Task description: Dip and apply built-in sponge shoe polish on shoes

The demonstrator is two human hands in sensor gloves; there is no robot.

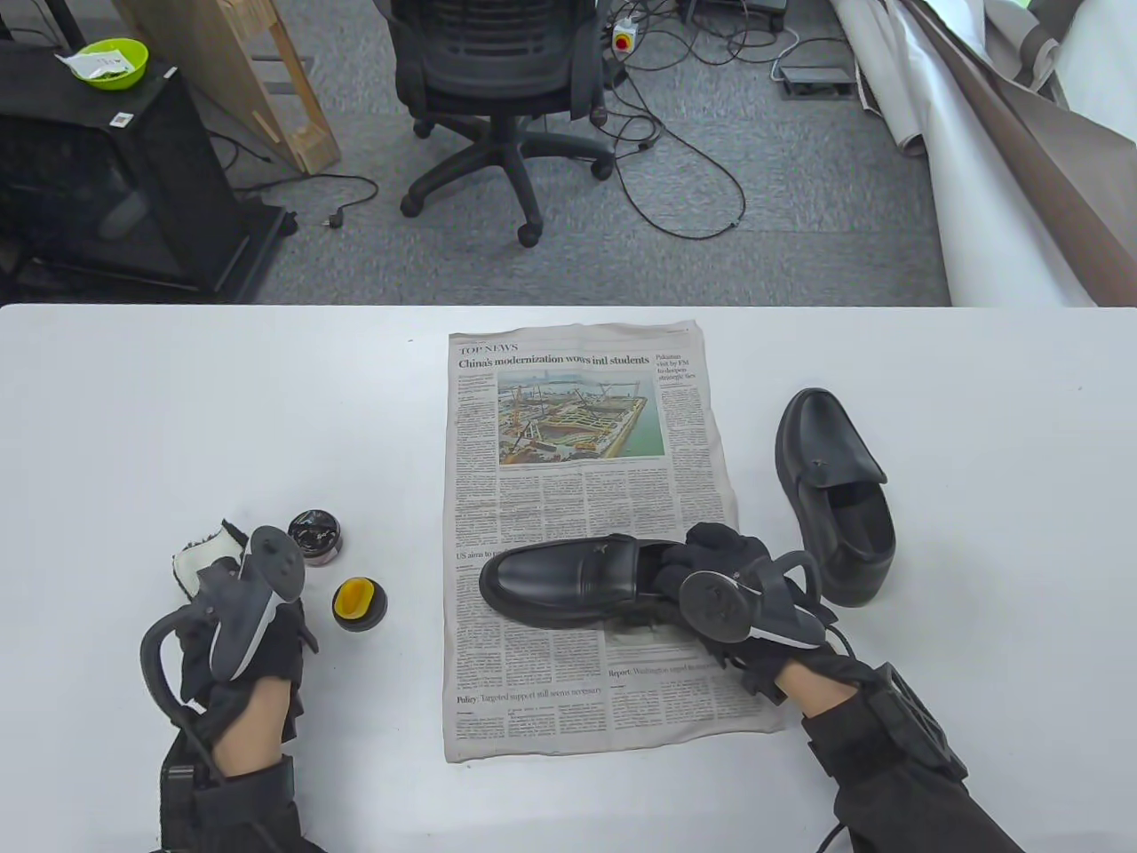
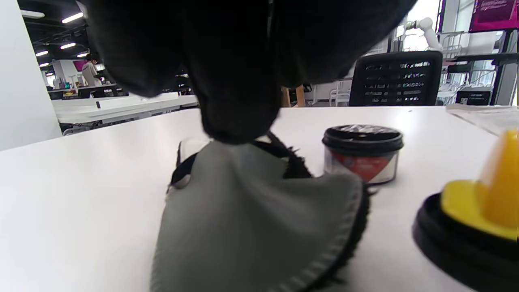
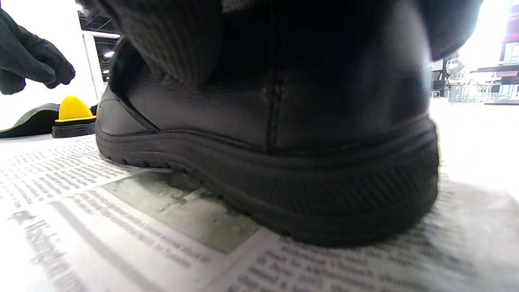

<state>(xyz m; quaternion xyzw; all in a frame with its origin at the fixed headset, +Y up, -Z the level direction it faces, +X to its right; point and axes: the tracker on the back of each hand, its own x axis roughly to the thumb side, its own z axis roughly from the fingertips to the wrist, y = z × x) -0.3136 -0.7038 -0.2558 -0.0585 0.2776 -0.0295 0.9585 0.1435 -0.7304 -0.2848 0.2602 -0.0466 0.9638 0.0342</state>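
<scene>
Left hand (image 1: 235, 640) near the table's (image 1: 178, 400) front edge, left side; fingers curled over a grey polishing cloth (image 2: 251, 211) with black fringe, fingertips pressing it to the tabletop. Whether they pinch it: cannot tell.

Right hand (image 1: 737, 595) over the newspaper's (image 1: 577, 444) near right part, fingers tucked into the heel opening of a black loafer (image 1: 560, 577), gripping it. Loafer lies crosswise on the newspaper, sole down, toe toward the left.

Just right of the left hand: sponge applicator lid (image 1: 359, 604), black base down, yellow sponge dome up, standing on the bare table. Just beyond it: polish jar (image 1: 315, 535), black cap on, clear wall with red label; contents not visible.

Second black loafer (image 1: 835, 493) off the newspaper's right edge, toe toward the far edge.

Beyond the table: grey carpet, office chair (image 1: 497, 80), loose cables, black cabinet bearing a green bowl (image 1: 108, 62).
</scene>
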